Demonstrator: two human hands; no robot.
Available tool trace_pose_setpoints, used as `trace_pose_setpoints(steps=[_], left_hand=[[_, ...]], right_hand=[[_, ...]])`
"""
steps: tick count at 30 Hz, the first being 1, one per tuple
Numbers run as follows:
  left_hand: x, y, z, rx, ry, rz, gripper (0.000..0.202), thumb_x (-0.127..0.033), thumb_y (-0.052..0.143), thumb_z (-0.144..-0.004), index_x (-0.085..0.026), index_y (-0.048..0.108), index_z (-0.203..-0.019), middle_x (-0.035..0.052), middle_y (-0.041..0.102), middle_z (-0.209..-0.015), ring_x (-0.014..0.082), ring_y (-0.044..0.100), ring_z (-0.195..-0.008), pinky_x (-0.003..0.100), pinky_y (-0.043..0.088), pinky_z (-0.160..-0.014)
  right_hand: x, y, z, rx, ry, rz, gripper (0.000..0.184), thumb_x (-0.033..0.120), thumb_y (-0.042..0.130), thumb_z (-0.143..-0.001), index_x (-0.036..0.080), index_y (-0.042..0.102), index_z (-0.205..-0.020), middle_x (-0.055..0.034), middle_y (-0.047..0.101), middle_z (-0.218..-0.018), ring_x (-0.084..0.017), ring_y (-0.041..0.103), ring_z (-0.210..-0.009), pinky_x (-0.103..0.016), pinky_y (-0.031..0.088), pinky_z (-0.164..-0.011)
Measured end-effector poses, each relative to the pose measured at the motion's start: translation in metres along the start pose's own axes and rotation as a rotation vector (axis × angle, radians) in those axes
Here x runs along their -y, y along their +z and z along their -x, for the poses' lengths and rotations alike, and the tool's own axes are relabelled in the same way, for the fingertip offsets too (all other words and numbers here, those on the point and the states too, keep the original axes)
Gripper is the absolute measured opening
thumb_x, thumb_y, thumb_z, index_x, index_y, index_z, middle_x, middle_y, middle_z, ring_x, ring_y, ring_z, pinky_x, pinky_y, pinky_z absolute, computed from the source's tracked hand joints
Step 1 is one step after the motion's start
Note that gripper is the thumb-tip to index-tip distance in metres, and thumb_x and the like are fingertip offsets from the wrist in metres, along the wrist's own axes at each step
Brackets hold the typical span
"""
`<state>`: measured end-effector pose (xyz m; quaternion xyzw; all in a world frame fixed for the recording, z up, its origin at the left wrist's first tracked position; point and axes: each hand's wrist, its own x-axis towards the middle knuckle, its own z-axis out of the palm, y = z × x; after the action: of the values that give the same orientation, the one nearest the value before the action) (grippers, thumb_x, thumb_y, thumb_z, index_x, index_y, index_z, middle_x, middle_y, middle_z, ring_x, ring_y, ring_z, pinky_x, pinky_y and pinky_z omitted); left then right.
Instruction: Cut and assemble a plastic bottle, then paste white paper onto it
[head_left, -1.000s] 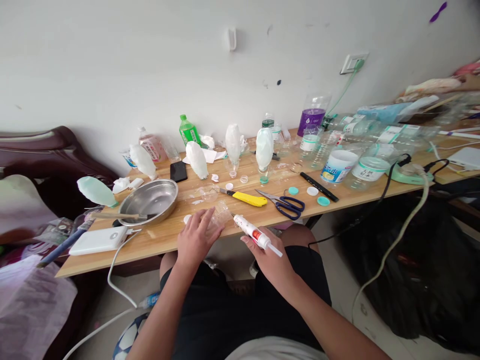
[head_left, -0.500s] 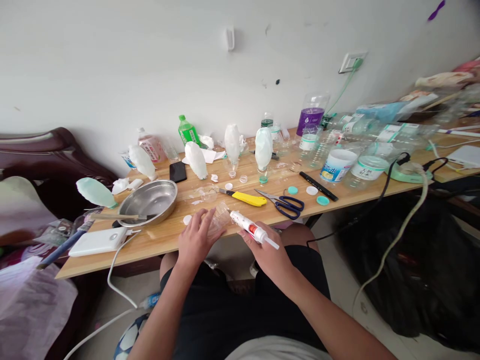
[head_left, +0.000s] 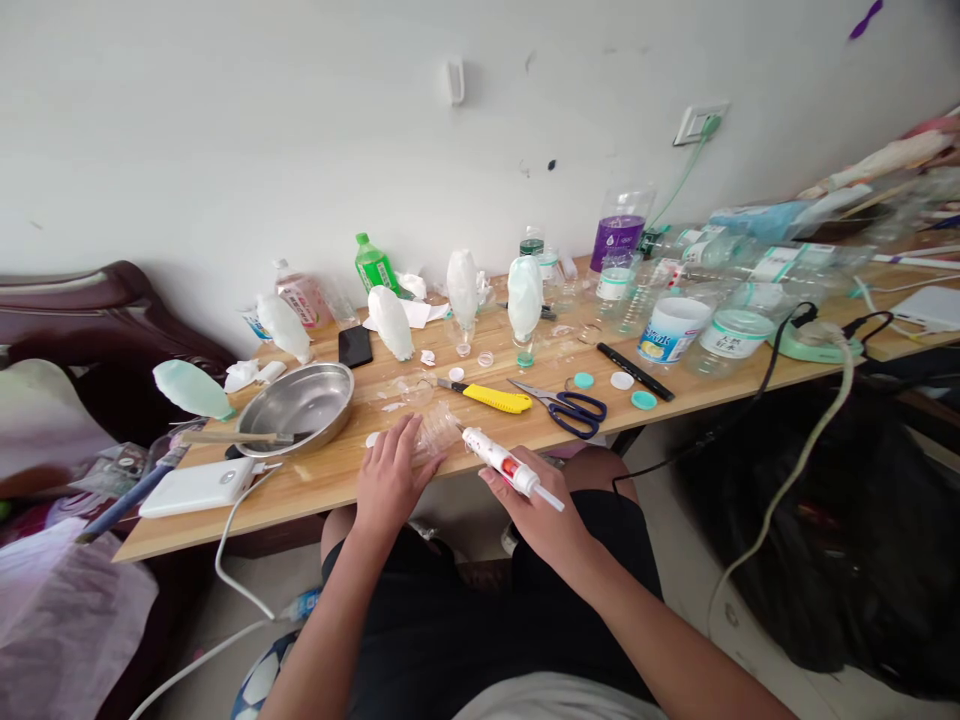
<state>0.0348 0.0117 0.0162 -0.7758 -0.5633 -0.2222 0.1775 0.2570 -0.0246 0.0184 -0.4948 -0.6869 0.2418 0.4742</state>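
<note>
My left hand (head_left: 390, 472) rests on the front edge of the wooden table (head_left: 337, 470), its fingers closed round a clear plastic bottle piece (head_left: 437, 436) lying on its side. My right hand (head_left: 534, 510) holds a white glue tube (head_left: 504, 464) with a red label, its nozzle end touching the clear piece and its thin tail sticking out toward the right. Both hands are just above my lap, close together.
A steel bowl (head_left: 300, 405), white power bank (head_left: 199, 487), yellow utility knife (head_left: 491, 397), blue scissors (head_left: 574, 406), black phone (head_left: 355, 345), a green bottle (head_left: 375, 265), several white-coated bottles (head_left: 523, 297) and clear bottles crowd the table. Cables (head_left: 795, 470) hang at the right.
The hands and the glue tube have barely shifted; the tube stays pressed at the clear piece. The view has tilted slightly.
</note>
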Motion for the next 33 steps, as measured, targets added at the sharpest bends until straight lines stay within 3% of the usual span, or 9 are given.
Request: trace_pose_setpoints(steps=[6,10,16,22,28,33], left_hand=[[0.002,0.001,0.0,0.004,-0.013,0.007,0.06,-0.05,0.054,-0.094,-0.014,0.046,-0.141,0.0152,0.064,-0.133,0.03,0.063,-0.118,0.038,0.052,-0.093],[0.001,-0.003,0.0,0.088,-0.11,0.026,0.06,-0.051,0.052,-0.095,-0.016,0.043,-0.144,0.0127,0.067,-0.127,0.0276,0.067,-0.111,0.034,0.056,-0.078],[-0.002,-0.012,-0.001,0.163,-0.153,0.038,0.058,-0.056,0.052,-0.093,-0.021,0.049,-0.138,0.0102,0.065,-0.128,0.0261,0.068,-0.107,0.032,0.056,-0.067],[-0.002,-0.012,0.0,0.103,-0.142,0.001,0.079,-0.073,0.063,-0.073,-0.02,0.057,-0.131,0.0163,0.057,-0.128,0.0281,0.067,-0.102,0.031,0.055,-0.06],[-0.001,-0.012,-0.001,0.026,-0.139,0.003,0.064,-0.067,0.066,-0.077,-0.021,0.064,-0.122,0.016,0.056,-0.123,0.0267,0.065,-0.1,0.032,0.055,-0.062],[-0.001,-0.011,-0.003,-0.011,-0.108,-0.019,0.056,-0.061,0.064,-0.083,-0.018,0.064,-0.119,0.0128,0.066,-0.116,0.0285,0.063,-0.107,0.034,0.056,-0.072]], right_hand=[[-0.012,0.012,0.001,0.002,0.016,0.074,0.029,0.043,0.055,-0.096,0.022,0.052,-0.077,-0.0015,0.06,-0.073,-0.018,0.058,-0.068,-0.027,0.04,-0.061],[-0.019,0.013,0.008,0.015,0.042,0.116,0.034,0.049,0.052,-0.097,0.022,0.052,-0.076,-0.002,0.06,-0.071,-0.019,0.058,-0.065,-0.029,0.038,-0.06],[-0.009,0.007,0.006,-0.037,0.006,0.049,0.035,0.046,0.052,-0.097,0.023,0.047,-0.072,0.0002,0.056,-0.068,-0.016,0.055,-0.061,-0.027,0.037,-0.057],[0.001,0.004,-0.005,0.002,-0.025,0.005,0.03,0.043,0.055,-0.097,0.021,0.052,-0.076,0.0,0.057,-0.072,-0.016,0.058,-0.068,-0.026,0.041,-0.062],[-0.009,0.006,0.006,0.009,0.042,0.056,0.033,0.048,0.052,-0.097,0.021,0.056,-0.079,-0.0029,0.061,-0.073,-0.019,0.059,-0.066,-0.03,0.042,-0.062],[-0.011,0.003,0.014,0.036,0.069,0.053,0.032,0.048,0.051,-0.097,0.021,0.056,-0.08,-0.0026,0.061,-0.074,-0.019,0.058,-0.067,-0.03,0.041,-0.062]])
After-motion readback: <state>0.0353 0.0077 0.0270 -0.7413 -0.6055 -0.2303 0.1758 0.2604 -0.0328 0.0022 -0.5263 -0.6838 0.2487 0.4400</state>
